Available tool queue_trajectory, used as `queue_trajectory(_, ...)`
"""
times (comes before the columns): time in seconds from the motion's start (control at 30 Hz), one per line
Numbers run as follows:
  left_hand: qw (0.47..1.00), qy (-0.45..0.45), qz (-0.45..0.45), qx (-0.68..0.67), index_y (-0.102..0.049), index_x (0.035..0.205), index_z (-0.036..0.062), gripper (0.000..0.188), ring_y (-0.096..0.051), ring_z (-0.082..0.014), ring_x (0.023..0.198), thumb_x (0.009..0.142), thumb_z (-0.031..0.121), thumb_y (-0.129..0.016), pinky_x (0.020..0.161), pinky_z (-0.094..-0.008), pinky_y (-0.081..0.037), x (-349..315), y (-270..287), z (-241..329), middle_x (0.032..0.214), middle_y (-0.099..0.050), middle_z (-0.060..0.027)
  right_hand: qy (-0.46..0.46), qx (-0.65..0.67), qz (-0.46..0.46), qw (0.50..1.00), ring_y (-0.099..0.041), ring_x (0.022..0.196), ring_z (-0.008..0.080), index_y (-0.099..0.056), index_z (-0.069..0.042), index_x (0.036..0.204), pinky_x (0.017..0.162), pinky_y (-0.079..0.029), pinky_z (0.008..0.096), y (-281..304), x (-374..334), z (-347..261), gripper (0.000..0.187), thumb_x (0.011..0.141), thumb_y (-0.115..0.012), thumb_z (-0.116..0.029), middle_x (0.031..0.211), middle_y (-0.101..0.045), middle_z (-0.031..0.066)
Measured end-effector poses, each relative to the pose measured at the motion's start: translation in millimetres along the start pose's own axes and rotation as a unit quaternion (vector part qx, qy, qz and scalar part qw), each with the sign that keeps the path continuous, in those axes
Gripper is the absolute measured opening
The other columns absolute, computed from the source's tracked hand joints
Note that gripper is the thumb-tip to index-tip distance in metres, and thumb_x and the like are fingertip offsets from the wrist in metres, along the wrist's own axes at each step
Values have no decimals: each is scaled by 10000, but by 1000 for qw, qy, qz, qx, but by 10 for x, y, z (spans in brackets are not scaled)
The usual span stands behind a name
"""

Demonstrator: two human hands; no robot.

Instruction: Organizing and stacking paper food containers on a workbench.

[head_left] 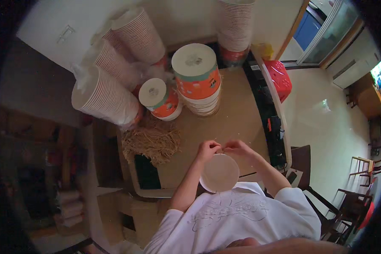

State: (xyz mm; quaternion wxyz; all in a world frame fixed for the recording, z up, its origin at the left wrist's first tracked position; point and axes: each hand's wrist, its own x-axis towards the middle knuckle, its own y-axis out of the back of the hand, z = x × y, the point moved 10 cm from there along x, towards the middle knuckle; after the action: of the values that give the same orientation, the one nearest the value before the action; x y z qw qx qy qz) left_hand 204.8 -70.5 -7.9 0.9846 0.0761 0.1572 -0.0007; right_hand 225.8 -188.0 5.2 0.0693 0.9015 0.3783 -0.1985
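Paper, off-white and smooth, forms the round bucket (pixel 219 173) in front of the person's chest, at the near edge of the table (pixel 237 108), its circular end turned up toward the camera and edged by a thin, paler rim. Both hands meet at its far side: the left hand (pixel 209 149) has its fingers curled in and the thumb drawn close to the forefinger, and the right hand (pixel 237 148) is bent in a similar close pinch just beside it; whether anything thin is caught between the fingertips I cannot tell. Beyond the left hand lies a shaggy heap of tan strands (pixel 152 142), dry and crinkled in look. Behind it stand a short inverted bucket stack (pixel 160 101) and a taller inverted bucket stack (pixel 197 84), both tapered, with orange walls, grey-green bands and pale, flat bases. Ribbed columns of nested white buckets lean at the left (pixel 108 95), wrapped in clear, wrinkled plastic film, and another nested column (pixel 237 29) rises at the far edge. A glossy red plastic stool (pixel 278 78) stands past the table's right side.
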Motion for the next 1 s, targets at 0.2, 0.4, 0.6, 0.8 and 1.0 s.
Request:
queue_trajectory(0.2,998,42,-6,-44,-601,817,-18,113,-544,-91,576,734,57,-600,520,-232,-446,26,-14,20,663,-592,-38,1,-18,-122,992,-506,723,76,-605,-29,869,668,-422,233,-188,108,207,166,786,-579,-171,753,-591,15)
queue_trajectory(0.4,998,14,-63,22,-616,854,4,178,-572,-111,623,691,71,-638,579,-249,-465,13,-50,25,713,-622,-69,-2,-58,-98,993,-515,738,90,-603,-25,882,673,-428,241,-201,101,148,165,803,-554,-161,780,-600,29)
queue_trajectory(0.6,996,10,-38,77,-617,800,18,124,-578,-111,613,692,76,-627,571,-254,-465,35,26,-7,694,-621,-67,-6,-25,-119,993,-515,740,87,-602,-25,901,675,-427,234,-238,123,162,176,815,-542,-166,794,-599,30)
queue_trajectory(0.8,998,-16,-15,54,-589,742,13,70,-578,-115,610,717,76,-600,570,-257,-465,3,28,122,668,-608,-58,-72,-1,-98,993,-512,742,85,-599,-28,894,670,-416,218,-209,153,327,177,817,-545,-178,788,-587,15)
queue_trajectory(1.0,994,-51,-3,94,-589,742,24,74,-585,-133,612,718,92,-603,572,-263,-465,-8,24,187,671,-607,-66,-72,98,-128,984,-506,738,72,-597,-19,874,660,-408,202,-263,164,382,184,811,-555,-186,795,-580,5)
